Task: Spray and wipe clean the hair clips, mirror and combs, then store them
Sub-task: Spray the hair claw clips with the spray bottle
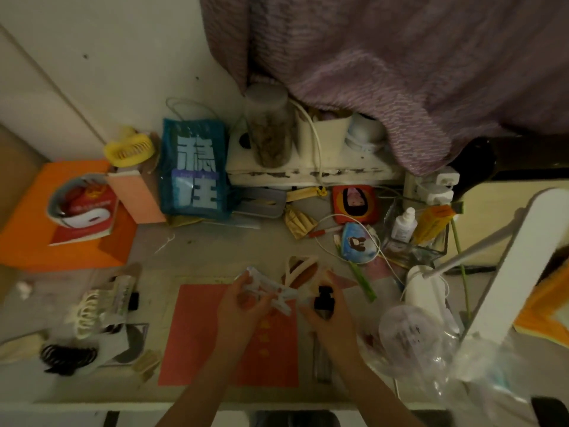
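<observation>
Left hand: we are gripping a pale hair clip (277,295) in our left hand (243,306), fingers curled round it.
Right hand: our right hand (331,318) is clutching a black-capped spray bottle (323,302), just right of the clip.
Below both: a red mat (231,334).

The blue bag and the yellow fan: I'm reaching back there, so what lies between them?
In the head view, a pink box stands between the yellow fan and the blue bag, touching the bag's left side.
</observation>
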Available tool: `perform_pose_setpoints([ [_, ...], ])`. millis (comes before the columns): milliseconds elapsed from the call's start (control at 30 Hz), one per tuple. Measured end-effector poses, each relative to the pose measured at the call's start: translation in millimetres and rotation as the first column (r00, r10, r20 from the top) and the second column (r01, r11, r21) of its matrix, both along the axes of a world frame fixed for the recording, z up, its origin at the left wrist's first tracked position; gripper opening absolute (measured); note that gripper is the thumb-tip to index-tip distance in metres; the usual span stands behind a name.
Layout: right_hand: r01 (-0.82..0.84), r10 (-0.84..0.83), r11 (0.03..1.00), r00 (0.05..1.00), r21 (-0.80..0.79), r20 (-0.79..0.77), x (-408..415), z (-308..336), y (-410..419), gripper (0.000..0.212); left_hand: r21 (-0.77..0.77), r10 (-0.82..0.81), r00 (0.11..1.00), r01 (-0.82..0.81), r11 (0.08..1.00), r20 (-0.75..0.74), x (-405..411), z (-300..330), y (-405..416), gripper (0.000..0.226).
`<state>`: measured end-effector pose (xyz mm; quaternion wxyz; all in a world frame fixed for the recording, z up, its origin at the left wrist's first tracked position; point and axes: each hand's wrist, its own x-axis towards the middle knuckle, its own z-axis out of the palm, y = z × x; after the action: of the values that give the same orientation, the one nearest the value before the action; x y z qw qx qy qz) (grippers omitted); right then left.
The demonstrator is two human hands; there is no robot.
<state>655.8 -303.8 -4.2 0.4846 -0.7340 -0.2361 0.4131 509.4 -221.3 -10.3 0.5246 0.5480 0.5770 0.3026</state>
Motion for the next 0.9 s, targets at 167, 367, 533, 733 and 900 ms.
perform_pose_setpoints([
  [167,-0.062,0.063,0.997,0.997,0.052,-0.032,1.4,37.4,32.2,0.047,0.132,-0.038,0.996,0.027,0.991,0.085,-6.2,48.9,17.5,0.064],
  [367,-0.090,0.120,0.990,0.943,0.109,-0.311,12.2,84.9,74.1,0.062,0.284,-0.129,0.984,0.089,0.955,0.125,-5.5,105.5,41.9,0.065],
  [533,-0.102,0.153,0.983,0.910,0.150,-0.385,19.2,129.3,84.8,0.044,0.357,-0.198,0.973,0.144,0.923,0.120,-7.5,139.6,59.6,0.064],
  [733,-0.077,0.177,0.960,0.914,0.271,-0.365,17.7,165.3,91.1,0.045,0.462,-0.275,0.953,0.188,0.867,0.126,-3.8,182.7,73.9,0.070],
  [900,0.021,0.164,0.916,0.892,0.400,-0.422,17.6,195.2,100.2,0.038,0.518,-0.301,0.938,0.175,0.837,0.170,3.9,223.2,85.4,0.071],
])
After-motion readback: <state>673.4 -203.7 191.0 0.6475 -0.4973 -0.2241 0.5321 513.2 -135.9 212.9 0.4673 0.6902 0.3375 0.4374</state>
